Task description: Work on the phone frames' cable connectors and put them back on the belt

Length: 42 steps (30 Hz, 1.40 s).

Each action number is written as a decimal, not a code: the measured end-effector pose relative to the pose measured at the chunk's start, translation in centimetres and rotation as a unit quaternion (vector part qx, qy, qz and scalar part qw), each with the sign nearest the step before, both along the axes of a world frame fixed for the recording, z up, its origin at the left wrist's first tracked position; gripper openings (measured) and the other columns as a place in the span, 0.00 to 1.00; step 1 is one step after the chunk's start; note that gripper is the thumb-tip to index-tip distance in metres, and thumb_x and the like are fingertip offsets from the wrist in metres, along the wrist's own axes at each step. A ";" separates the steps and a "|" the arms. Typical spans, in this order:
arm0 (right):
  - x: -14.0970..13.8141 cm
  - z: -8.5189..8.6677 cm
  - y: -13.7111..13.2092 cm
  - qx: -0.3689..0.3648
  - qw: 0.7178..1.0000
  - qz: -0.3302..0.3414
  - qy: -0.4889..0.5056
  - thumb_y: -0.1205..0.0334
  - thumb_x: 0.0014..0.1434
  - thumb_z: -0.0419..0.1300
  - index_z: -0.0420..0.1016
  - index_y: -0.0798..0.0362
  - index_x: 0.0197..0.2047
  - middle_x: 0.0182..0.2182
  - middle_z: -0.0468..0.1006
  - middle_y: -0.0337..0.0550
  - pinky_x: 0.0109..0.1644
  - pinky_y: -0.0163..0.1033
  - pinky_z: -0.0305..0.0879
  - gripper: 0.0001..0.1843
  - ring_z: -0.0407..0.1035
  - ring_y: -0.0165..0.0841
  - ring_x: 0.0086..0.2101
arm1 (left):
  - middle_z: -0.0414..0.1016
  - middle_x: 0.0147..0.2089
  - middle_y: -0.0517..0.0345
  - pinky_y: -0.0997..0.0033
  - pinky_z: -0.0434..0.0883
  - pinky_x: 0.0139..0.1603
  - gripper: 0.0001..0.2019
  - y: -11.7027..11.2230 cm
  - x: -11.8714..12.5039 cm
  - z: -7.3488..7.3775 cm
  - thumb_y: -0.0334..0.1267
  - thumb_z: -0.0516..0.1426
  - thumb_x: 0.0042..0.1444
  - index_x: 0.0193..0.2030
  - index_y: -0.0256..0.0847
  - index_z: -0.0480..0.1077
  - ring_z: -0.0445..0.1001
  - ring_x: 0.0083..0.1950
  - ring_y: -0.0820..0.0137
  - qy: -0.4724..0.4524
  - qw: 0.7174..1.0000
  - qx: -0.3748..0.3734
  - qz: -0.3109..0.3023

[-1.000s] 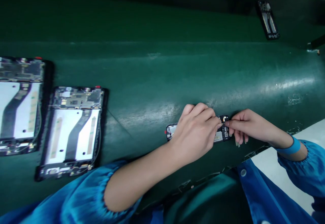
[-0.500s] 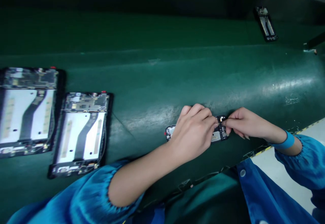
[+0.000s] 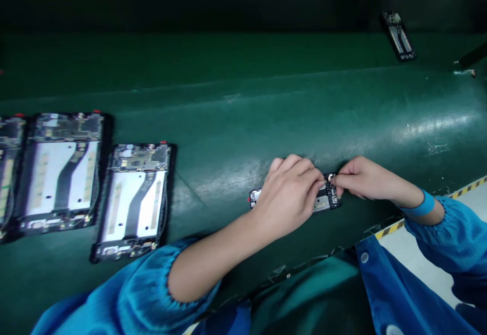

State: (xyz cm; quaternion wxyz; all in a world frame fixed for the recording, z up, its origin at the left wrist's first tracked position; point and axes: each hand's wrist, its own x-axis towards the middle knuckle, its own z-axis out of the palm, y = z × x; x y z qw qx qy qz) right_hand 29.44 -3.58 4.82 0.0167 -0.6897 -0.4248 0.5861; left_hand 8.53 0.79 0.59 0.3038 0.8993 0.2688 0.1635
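An opened phone point(image 3: 322, 204) is set on a green bench point(image 3: 228, 132), its middle covered by the left hand point(image 3: 287, 198), which is held palm down, knuckles raised and fingers curled; its grip is hidden and cannot be told. The right hand point(image 3: 359, 179) is brought in from the right, wrist banded in blue, thumb and forefinger pinched together at the phone's right end; whether anything is held between them cannot be made out.
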 end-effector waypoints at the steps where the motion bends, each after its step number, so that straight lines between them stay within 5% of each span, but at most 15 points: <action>1: -0.1 0.0 0.1 -0.003 1.000 -0.003 -0.003 0.56 0.64 0.58 0.81 0.55 0.26 0.10 0.62 0.32 0.17 0.31 0.47 0.19 0.54 0.24 0.14 | 0.74 0.36 0.57 0.60 0.56 0.42 0.09 0.0 0.0 0.0 0.34 0.54 0.69 0.38 0.40 0.75 0.67 0.44 0.62 0.003 1.000 0.005 -0.003; 12: -0.2 0.0 0.1 -0.013 1.000 0.005 0.003 0.58 0.62 0.59 0.82 0.54 0.27 0.09 0.61 0.31 0.18 0.33 0.45 0.16 0.53 0.24 0.12 | 0.72 0.39 0.53 0.61 0.59 0.39 0.07 0.4 1.5 -0.4 0.31 0.53 0.68 0.39 0.38 0.71 0.65 0.41 0.62 0.051 0.992 0.110 -0.042; 17: -1.1 0.2 0.0 0.079 0.992 0.061 -0.071 0.64 0.61 0.59 0.67 0.54 0.13 0.09 0.57 0.32 0.22 0.36 0.46 0.24 0.52 0.23 0.15 | 0.72 0.36 0.53 0.60 0.59 0.39 0.06 0.3 2.2 -0.2 0.30 0.53 0.65 0.37 0.38 0.70 0.67 0.39 0.62 0.067 0.991 0.113 -0.035; 21: -0.1 1.3 -1.3 0.153 0.988 0.018 0.033 0.57 0.67 0.59 0.75 0.54 0.24 0.18 0.67 0.34 0.26 0.35 0.55 0.20 0.60 0.26 0.21 | 0.76 0.41 0.52 0.59 0.60 0.41 0.07 0.4 1.6 0.2 0.33 0.53 0.68 0.42 0.37 0.72 0.70 0.43 0.60 0.023 0.993 0.111 0.005; 24: 0.4 2.2 -3.3 0.320 0.943 -0.037 0.084 0.54 0.72 0.55 0.83 0.51 0.39 0.30 0.74 0.42 0.39 0.40 0.67 0.17 0.70 0.33 0.34 | 0.77 0.50 0.49 0.58 0.63 0.45 0.10 0.3 -0.2 0.6 0.34 0.52 0.69 0.49 0.39 0.74 0.71 0.50 0.58 -0.022 0.991 0.132 -0.001; 27: -0.5 1.9 -5.2 0.459 0.887 -0.015 0.054 0.58 0.71 0.59 0.83 0.48 0.49 0.32 0.72 0.42 0.38 0.41 0.67 0.12 0.69 0.34 0.36 | 0.77 0.54 0.46 0.54 0.64 0.51 0.11 0.0 -2.1 0.6 0.37 0.54 0.69 0.52 0.40 0.76 0.71 0.56 0.54 -0.026 0.988 0.149 -0.032; 31: -2.1 0.2 -6.4 0.500 0.861 0.095 0.004 0.64 0.70 0.59 0.80 0.51 0.49 0.36 0.79 0.45 0.39 0.43 0.69 0.08 0.70 0.35 0.35 | 0.74 0.63 0.43 0.45 0.63 0.60 0.17 -0.3 -3.1 0.3 0.43 0.55 0.69 0.60 0.43 0.75 0.68 0.64 0.49 -0.002 0.985 0.155 -0.081; 35: -1.2 -0.9 -6.2 0.499 0.831 0.202 -0.139 0.62 0.69 0.60 0.78 0.54 0.38 0.32 0.80 0.48 0.37 0.46 0.67 0.08 0.69 0.38 0.33 | 0.65 0.72 0.44 0.36 0.58 0.69 0.25 -0.2 -2.7 0.1 0.52 0.57 0.68 0.68 0.48 0.69 0.62 0.71 0.44 0.021 0.984 0.148 -0.097; 42: 0.4 -2.3 -4.0 0.523 0.848 0.045 -0.075 0.64 0.70 0.57 0.73 0.51 0.33 0.27 0.74 0.43 0.36 0.42 0.67 0.12 0.69 0.34 0.29 | 0.60 0.75 0.46 0.30 0.55 0.71 0.27 -0.2 -2.4 0.0 0.54 0.58 0.66 0.69 0.51 0.69 0.60 0.73 0.41 0.038 0.988 0.120 -0.094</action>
